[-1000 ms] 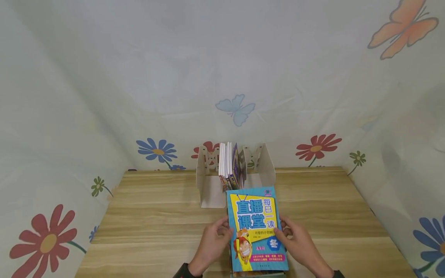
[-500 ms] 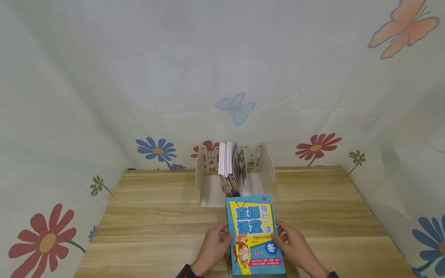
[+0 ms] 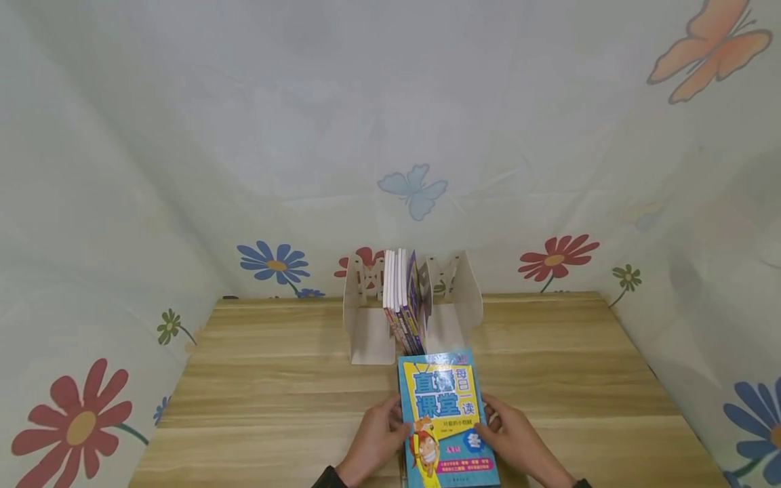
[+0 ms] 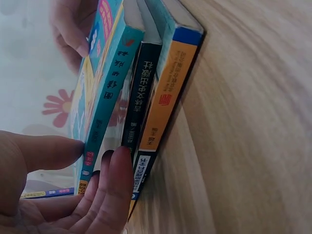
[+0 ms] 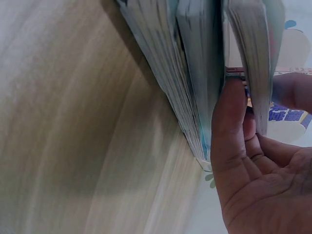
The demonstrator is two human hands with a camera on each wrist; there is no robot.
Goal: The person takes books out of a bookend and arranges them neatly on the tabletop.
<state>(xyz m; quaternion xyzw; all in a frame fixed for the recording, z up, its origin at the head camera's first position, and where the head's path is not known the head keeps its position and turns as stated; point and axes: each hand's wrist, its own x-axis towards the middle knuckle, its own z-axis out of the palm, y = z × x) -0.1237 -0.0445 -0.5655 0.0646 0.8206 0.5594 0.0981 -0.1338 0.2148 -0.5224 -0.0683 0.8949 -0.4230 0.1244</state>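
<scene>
A blue picture-covered book (image 3: 448, 430) lies face up between both hands at the front of the table. My left hand (image 3: 376, 437) pinches its spine side, thumb on the cover and fingers underneath. On the page-edge side, my right hand (image 3: 518, 440) pinches it the same way. The left wrist view shows a gap between this book and a dark-spined book (image 4: 141, 92) under it. Lowest lies a thicker book with an orange spine (image 4: 169, 87), resting on the table. Most of the two lower books' covers is hidden.
Beyond the blue book, a pale bookshelf rack (image 3: 372, 339) stands at the table's back. Several thin books (image 3: 399, 291) stand upright in its middle, leaning slightly. A flowered curtain (image 3: 415, 102) hangs around the wooden table (image 3: 274, 400).
Both hands have drawn the blue book towards the person and lowered it over the books beneath. More of the upright books' spines shows. Both hands keep their grip.
</scene>
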